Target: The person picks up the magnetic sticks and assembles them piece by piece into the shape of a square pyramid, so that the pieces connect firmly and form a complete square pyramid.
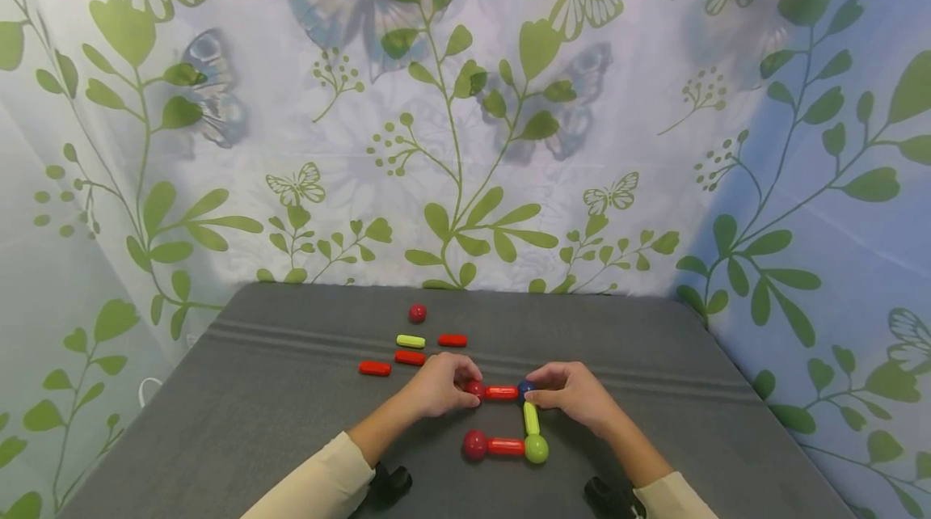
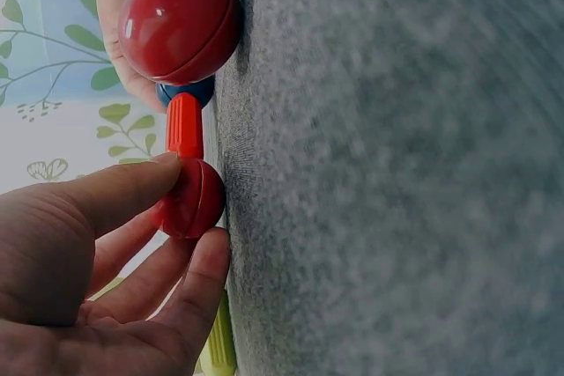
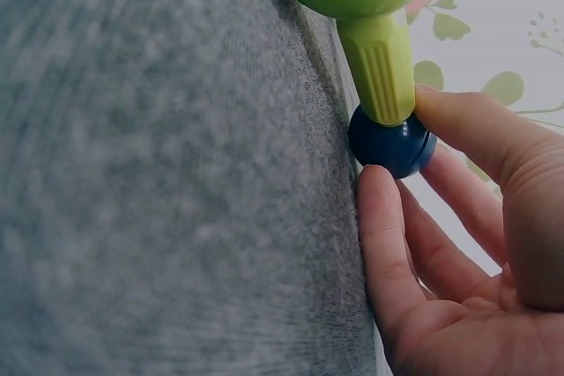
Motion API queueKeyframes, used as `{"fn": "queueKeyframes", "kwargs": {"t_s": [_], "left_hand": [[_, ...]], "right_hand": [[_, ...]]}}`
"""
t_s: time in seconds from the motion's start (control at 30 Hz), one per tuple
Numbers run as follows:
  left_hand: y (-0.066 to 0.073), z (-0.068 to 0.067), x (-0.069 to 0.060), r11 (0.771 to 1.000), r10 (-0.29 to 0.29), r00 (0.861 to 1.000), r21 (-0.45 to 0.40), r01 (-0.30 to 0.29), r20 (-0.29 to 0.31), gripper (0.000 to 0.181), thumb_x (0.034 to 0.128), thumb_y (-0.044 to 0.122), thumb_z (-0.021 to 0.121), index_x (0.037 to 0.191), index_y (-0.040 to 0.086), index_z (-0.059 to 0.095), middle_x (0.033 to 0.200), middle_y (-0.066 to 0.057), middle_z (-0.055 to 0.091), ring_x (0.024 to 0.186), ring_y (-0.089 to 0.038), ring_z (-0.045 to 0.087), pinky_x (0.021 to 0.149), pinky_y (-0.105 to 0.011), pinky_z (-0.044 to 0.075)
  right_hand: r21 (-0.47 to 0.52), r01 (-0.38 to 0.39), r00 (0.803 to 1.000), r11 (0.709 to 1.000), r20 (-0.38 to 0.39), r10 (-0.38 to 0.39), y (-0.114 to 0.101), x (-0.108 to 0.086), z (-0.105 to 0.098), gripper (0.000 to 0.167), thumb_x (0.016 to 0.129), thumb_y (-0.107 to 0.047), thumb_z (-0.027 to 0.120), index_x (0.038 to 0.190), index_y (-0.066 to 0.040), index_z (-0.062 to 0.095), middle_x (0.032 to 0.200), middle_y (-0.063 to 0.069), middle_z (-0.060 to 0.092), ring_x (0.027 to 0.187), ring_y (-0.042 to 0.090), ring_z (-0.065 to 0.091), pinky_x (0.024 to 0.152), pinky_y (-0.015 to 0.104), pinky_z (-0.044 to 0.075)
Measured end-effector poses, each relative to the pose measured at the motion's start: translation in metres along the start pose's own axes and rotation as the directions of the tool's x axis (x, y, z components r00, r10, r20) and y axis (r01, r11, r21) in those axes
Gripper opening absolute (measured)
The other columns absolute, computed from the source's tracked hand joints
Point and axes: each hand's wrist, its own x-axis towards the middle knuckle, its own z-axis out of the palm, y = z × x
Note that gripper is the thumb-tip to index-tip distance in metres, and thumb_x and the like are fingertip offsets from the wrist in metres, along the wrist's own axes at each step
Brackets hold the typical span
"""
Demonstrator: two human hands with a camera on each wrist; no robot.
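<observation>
A red ball [image 2: 196, 200] is pinched between the thumb and fingers of my left hand [image 1: 440, 386]. From it a red rod [image 1: 502, 392] runs across to a blue ball [image 3: 393, 143], which my right hand [image 1: 576, 394] grips with thumb and fingers. A yellow-green rod [image 1: 532, 419] joins the blue ball to a green ball [image 1: 536, 449] nearer me. Another red rod [image 1: 506, 446] links the green ball to a second red ball [image 1: 476, 445] at its left. Together the pieces make a shape whose left side has no rod.
Beyond my left hand lie several loose red rods [image 1: 374, 369], a yellow-green rod [image 1: 410, 341] and a red ball [image 1: 418, 313]. All sit on a grey cloth-covered table [image 1: 240, 422]. A curtain printed with leaves and butterflies [image 1: 451, 139] hangs behind its far edge.
</observation>
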Motion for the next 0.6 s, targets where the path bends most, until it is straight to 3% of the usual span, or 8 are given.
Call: {"fn": "queueKeyframes", "kwargs": {"t_s": [0.33,0.6], "left_hand": [[-0.002,-0.008,-0.008,0.998,0.024,1.0,0.054,-0.023,-0.02,0.024,0.0841,0.009,0.084,0.104,0.012,0.072,0.099,-0.001,0.074,0.089,-0.015,0.068,0.083,-0.033,0.058],[-0.007,-0.031,-0.022,0.994,0.063,0.997,0.095,-0.058,-0.052,0.026,0.087,0.005,0.08,0.111,0.003,0.071,0.106,-0.012,0.073,0.095,-0.024,0.069,0.084,-0.042,0.058]], "right_hand": [[0.024,0.007,1.0,1.0,0.021,-0.008,0.0,-0.002,0.0,0.036,0.085,-0.023,0.084,0.115,-0.006,0.075,0.106,0.008,0.076,0.09,0.017,0.067,0.073,0.031,0.058],[0.034,0.007,1.0,0.999,0.03,-0.008,0.0,-0.002,-0.001,0.037,0.086,-0.023,0.083,0.118,-0.005,0.074,0.107,0.008,0.075,0.091,0.017,0.067,0.074,0.031,0.058]]}}
